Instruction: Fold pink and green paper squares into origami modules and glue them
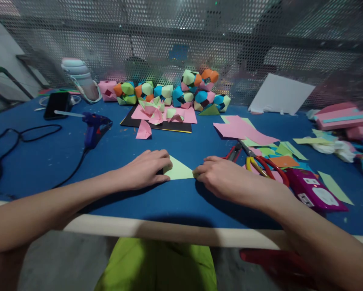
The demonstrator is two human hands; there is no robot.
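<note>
A pale green piece of paper (179,169), folded to a triangle, lies on the blue table between my hands. My left hand (149,169) covers its left end, the thumb at the lower edge and the fingers curled over the upper one. At the pointed right corner, my right hand (213,173) pinches the paper with its fingertips closed. Just beyond the right hand are red-handled pliers (234,153) and scissors with red handles (264,163). A folded pink paper piece (144,130) sits farther back, in front of a black sheet (169,126) bearing more folded pieces.
Colourful paper balls (166,93) line the back by the perforated metal screen. On the left are a blue glue gun (93,127) with its cord, a phone (57,106) and a bottle (81,79). Paper scraps (286,161) and a purple power strip (315,192) lie right.
</note>
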